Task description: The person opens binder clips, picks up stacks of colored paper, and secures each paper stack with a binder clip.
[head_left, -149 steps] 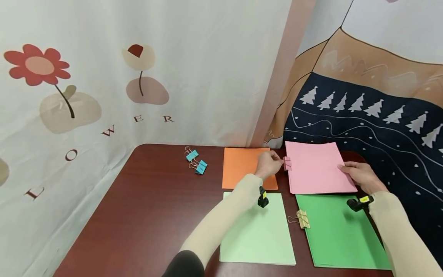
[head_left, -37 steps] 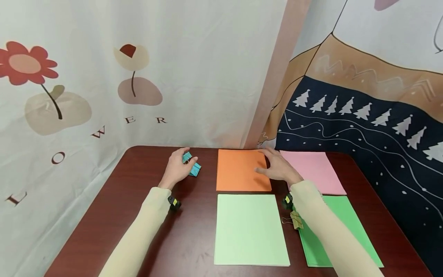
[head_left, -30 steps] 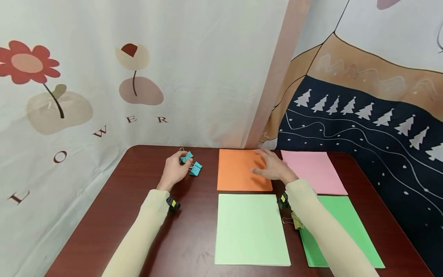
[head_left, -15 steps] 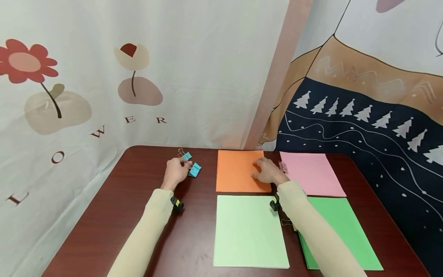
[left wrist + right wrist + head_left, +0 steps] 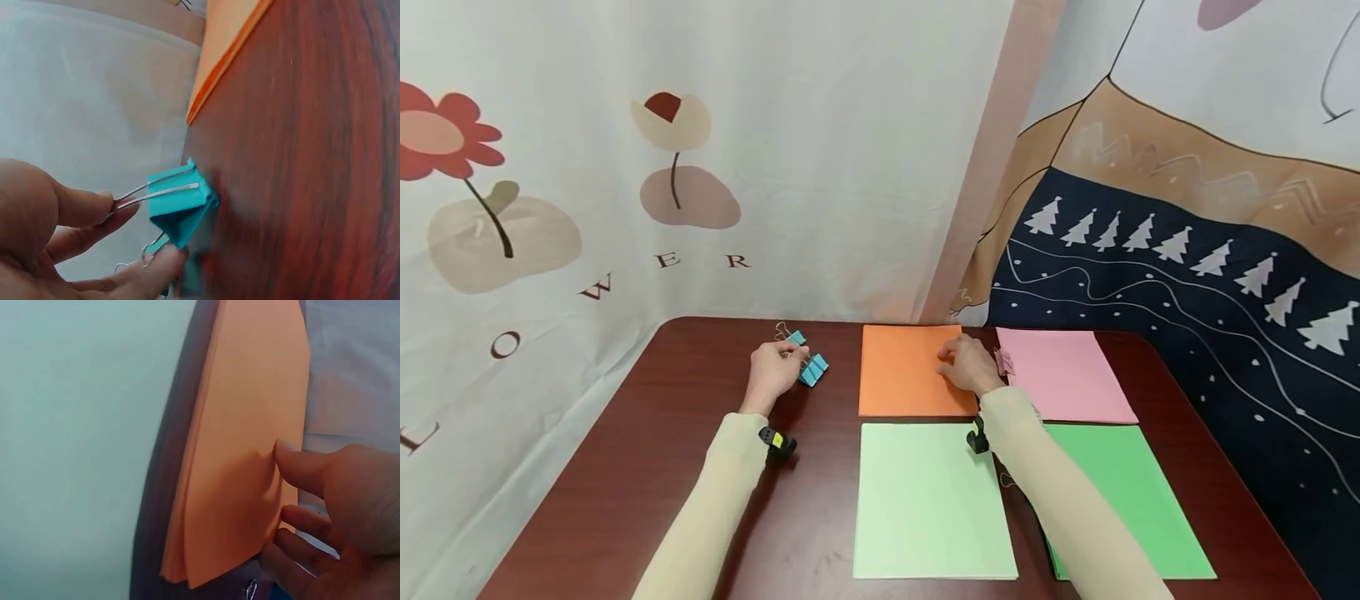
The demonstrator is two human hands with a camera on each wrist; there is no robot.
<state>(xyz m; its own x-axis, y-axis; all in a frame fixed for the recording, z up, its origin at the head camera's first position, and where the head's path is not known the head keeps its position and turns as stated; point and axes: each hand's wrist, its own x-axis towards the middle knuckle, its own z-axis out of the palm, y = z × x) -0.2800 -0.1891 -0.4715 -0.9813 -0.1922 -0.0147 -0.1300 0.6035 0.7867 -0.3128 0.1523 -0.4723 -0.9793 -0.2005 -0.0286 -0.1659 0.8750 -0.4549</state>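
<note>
My left hand (image 5: 771,372) pinches the wire handles of a teal binder clip (image 5: 178,194) between thumb and finger, low over the table. A second teal binder clip lies close by, partly hidden behind the fingers in the left wrist view. The right hand (image 5: 968,367) is at the right side of a stack of orange paper (image 5: 898,371). Its thumb presses on the top sheet, and the curled fingers take the edge. In the right wrist view, the stack's layers (image 5: 178,569) stand slightly apart at the near corner.
Light green paper (image 5: 932,504) lies in front of the orange stack. Pink paper (image 5: 1067,375) with a pink binder clip (image 5: 1004,361) is at the right, behind green paper (image 5: 1138,500). A wire clip handle (image 5: 1007,480) pokes out beside the right sleeve. Curtains border the brown table (image 5: 610,467).
The pink stack, held up with its clip earlier, now lies flat. My left hand has moved to the teal clips and taken one; my right hand has come left and down onto the orange paper.
</note>
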